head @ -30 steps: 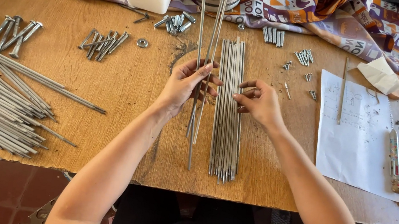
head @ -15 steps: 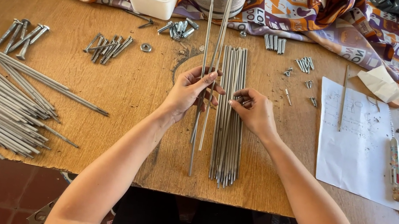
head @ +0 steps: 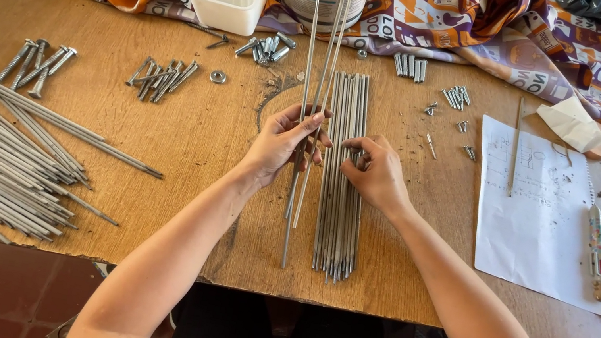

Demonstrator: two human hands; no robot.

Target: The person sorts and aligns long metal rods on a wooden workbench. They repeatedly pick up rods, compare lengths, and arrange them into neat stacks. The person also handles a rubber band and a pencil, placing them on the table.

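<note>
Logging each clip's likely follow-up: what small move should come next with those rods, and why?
Probably lay the rods from the left hand onto the neat bundle beside it. The left hand grips a few thin rods lifted off the table, while the right hand rests its fingers on the aligned bundle, as if keeping it in place.

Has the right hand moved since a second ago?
Yes. The right hand has slid left onto the flat row of thin grey metal rods lying on the wooden table.
</note>
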